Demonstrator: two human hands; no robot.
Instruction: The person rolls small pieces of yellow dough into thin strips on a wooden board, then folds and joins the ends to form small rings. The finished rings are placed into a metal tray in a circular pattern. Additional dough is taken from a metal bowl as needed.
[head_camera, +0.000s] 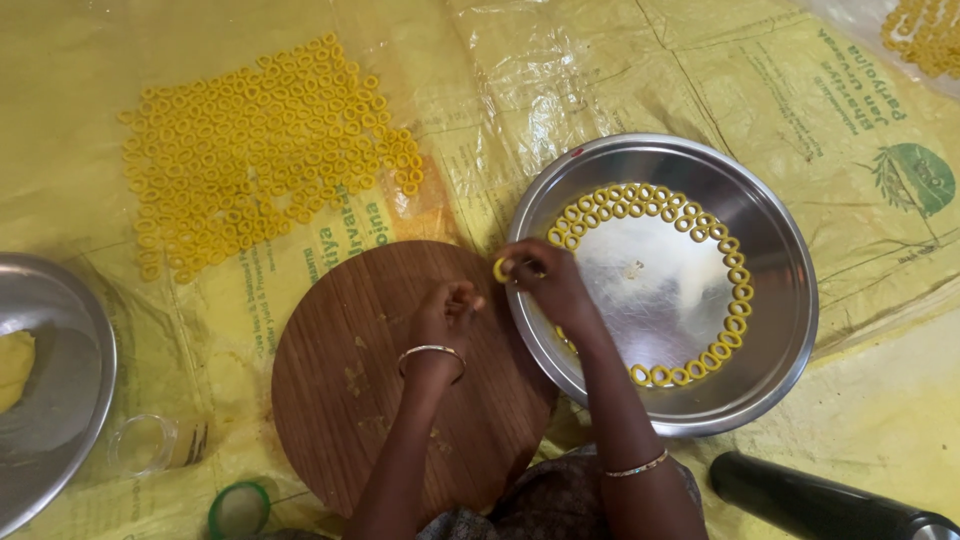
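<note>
My right hand (548, 282) pinches a small yellow dough ring (501, 268) at the left rim of a round steel plate (775, 250). Several like rings line the plate's inner edge in an arc (735, 290). My left hand (446, 312) hovers with curled fingers over a round wooden board (340, 400), just left of the right hand; whether it holds anything I cannot tell. Both wrists wear bangles.
Many yellow rings (260, 150) lie spread on the yellow plastic sheet (600, 80) at the upper left. A steel bowl with yellow dough (15, 370) sits at the left edge. A clear lid (142, 444), a green-rimmed lid (238, 508) and a black cylinder (810, 500) lie near me.
</note>
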